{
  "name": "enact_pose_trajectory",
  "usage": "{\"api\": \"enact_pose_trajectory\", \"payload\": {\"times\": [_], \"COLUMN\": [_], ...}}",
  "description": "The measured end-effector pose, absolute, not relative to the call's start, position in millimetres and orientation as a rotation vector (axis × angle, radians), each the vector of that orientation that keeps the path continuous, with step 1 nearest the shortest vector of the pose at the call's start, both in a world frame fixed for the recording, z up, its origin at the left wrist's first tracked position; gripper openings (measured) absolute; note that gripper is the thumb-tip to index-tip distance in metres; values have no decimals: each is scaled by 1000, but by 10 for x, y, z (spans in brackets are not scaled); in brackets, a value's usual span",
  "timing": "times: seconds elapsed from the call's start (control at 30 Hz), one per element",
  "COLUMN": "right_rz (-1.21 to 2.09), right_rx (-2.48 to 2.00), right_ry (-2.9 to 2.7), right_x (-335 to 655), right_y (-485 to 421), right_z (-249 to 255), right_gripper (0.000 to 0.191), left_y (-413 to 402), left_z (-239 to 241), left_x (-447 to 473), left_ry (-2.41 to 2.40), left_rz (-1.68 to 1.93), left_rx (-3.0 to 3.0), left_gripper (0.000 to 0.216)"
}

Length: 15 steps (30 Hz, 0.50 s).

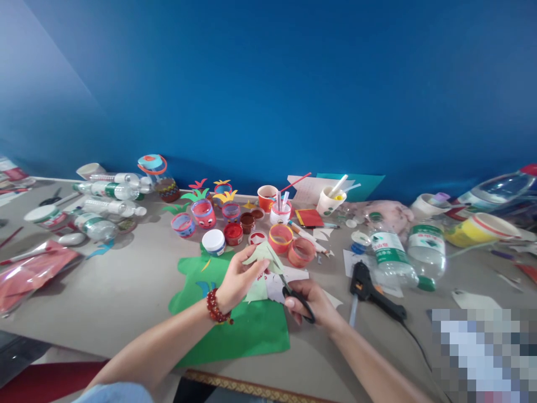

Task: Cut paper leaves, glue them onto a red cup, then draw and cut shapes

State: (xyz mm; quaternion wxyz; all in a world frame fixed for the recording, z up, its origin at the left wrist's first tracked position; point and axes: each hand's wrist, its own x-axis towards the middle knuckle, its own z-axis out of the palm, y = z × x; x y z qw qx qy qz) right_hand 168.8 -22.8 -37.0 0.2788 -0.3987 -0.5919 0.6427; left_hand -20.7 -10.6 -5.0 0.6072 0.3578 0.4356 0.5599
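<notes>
Pinched in my left hand [237, 280] is a pale green paper cutout [263, 255] with pointed leaf shapes. My right hand [312, 305] grips black-handled scissors [300, 302], whose blades reach up to the right edge of the cutout. A bracelet of red beads [215, 308] circles my left wrist. Below both hands lies a large green sheet [235, 336] with a cut, wavy left edge. White and pale green paper pieces [257, 291] rest on it, partly hidden by my hands. Small blue and yellow scraps lie there too.
Painted cups with paper leaves [203, 214], paint jars [233, 234] and a white-lidded jar [213, 242] stand behind the sheet. At right are a black glue gun [369, 291] with a cord and plastic bottles [390, 252]. More bottles [111, 190] lie at left, before a blue wall.
</notes>
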Motion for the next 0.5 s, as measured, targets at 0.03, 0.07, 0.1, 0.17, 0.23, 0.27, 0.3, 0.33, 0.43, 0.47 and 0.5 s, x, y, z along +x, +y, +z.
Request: {"api": "enact_pose_trajectory", "payload": {"times": [0.03, 0.07, 0.1, 0.17, 0.23, 0.27, 0.3, 0.33, 0.43, 0.47, 0.5], "right_rz": [1728, 1730, 1730, 1729, 1721, 1717, 1713, 1711, 1719, 1722, 1721], "right_rx": [-1069, -1065, -1061, -1053, -1046, -1044, -1044, -1047, -1059, -1061, -1063], "right_ry": [-1584, -1583, -1584, -1588, -1591, -1591, -1590, -1586, -1578, -1579, -1581], "right_x": [1689, 1689, 1689, 1689, 1687, 1685, 1683, 1681, 1678, 1678, 1679], "right_y": [-233, -238, -241, -246, -247, -247, -247, -247, -245, -243, -242], "right_z": [-369, -369, -371, -375, -375, -372, -366, -358, -337, -333, -331], "right_gripper": [63, 63, 63, 63, 64, 64, 64, 64, 64, 64, 64], "left_y": [-107, -107, -108, -110, -113, -114, -114, -115, -115, -114, -114], "left_z": [-59, -68, -76, -79, -67, -60, -55, -52, -57, -60, -62], "left_x": [-205, -204, -203, -204, -208, -211, -215, -218, -222, -221, -220], "left_ry": [990, 976, 967, 958, 954, 952, 951, 952, 961, 965, 967], "left_rz": [1291, 1291, 1295, 1293, 1276, 1268, 1262, 1258, 1253, 1255, 1258], "left_rx": [834, 834, 833, 845, 899, 932, 962, 984, 1010, 1012, 1015], "left_gripper": [45, 45, 45, 44, 39, 36, 34, 33, 32, 32, 32]}}
